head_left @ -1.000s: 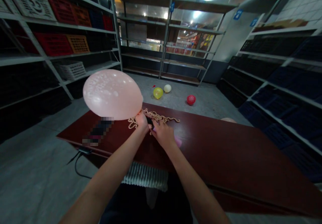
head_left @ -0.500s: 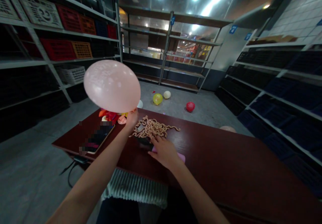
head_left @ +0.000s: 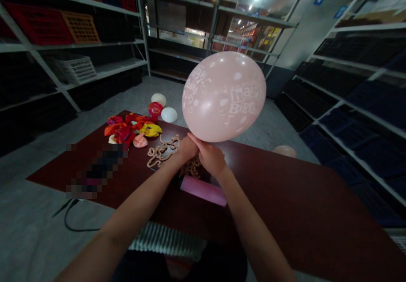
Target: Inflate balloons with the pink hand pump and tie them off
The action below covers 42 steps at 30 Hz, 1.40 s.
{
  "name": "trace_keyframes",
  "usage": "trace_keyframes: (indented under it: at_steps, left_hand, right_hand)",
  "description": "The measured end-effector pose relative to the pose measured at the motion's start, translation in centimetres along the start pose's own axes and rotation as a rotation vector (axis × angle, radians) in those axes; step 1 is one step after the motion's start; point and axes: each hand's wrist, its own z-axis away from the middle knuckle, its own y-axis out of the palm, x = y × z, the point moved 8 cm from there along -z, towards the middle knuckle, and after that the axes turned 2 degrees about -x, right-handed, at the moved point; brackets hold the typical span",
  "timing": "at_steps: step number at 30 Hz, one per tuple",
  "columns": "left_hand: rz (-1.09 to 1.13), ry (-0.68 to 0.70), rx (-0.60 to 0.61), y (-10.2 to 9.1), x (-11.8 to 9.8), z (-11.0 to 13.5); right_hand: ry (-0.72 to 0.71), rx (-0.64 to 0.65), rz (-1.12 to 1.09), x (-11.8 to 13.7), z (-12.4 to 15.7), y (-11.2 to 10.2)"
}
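A large inflated pink balloon [head_left: 223, 96] with white birthday lettering stands above the table, its neck down among my fingers. My left hand [head_left: 187, 147] is closed around the neck. Against it, my right hand [head_left: 212, 158] has its fingers pressed together at the same spot; the neck itself is hidden. Under and behind both hands lies a pile of tan curly strands [head_left: 155, 156], partly covered. Closer to me a pink cylinder [head_left: 203, 190] with a dark end rests on the tabletop.
Uninflated balloons [head_left: 123, 130] in several colours lie heaped at the table's [head_left: 279, 193] far left, near a blurred-out dark object [head_left: 101, 170]. Inflated balloons [head_left: 169, 114] sit on the floor beyond. Shelves with crates [head_left: 80, 27] stand around, and a cable [head_left: 65, 216] hangs at left.
The pink balloon has moved right with my left hand. My right hand has come off the pink cylinder and up to the balloon's neck. The view has shifted downward.
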Motion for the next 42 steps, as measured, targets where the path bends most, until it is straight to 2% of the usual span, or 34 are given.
trace_keyframes:
  at_steps: [4, 6, 9, 12, 18, 27, 33, 42]
  left_hand:
    - [-0.322, 0.088, 0.249, 2.3, -0.7, 1.5]
    - [-0.518, 0.194, 0.339, 2.9, -1.2, 2.4]
    - [-0.877, 0.422, 0.409, 3.7, -2.2, 3.6]
    - [-1.02, 0.518, 0.418, 3.8, -2.6, 4.2]
    - [-1.021, 0.572, 0.464, 3.6, -3.6, 4.5]
    - [-0.89, 0.598, 0.557, 3.5, -4.0, 5.4]
    - [-0.743, 0.661, 0.591, 2.3, -5.0, 5.8]
    - [-0.539, 0.723, 0.458, 1.2, -6.1, 5.3]
  right_hand:
    - [0.1, 0.003, -0.041, -2.6, 0.4, 1.0]
    - [0.177, 0.045, -0.077, -4.0, 1.0, 1.4]
    - [0.222, 0.055, -0.152, -5.0, 1.5, 1.1]
    - [0.225, 0.045, -0.179, -5.1, 1.7, 0.5]
    - [0.278, 0.078, -0.052, -5.7, 1.8, 0.5]
    - [0.233, 0.026, -0.504, -6.9, 1.4, 2.6]
    - [0.211, -0.07, -0.83, -7.5, 1.3, 2.4]
    - [0.218, -0.093, -0.99, -7.5, 1.3, 2.2]
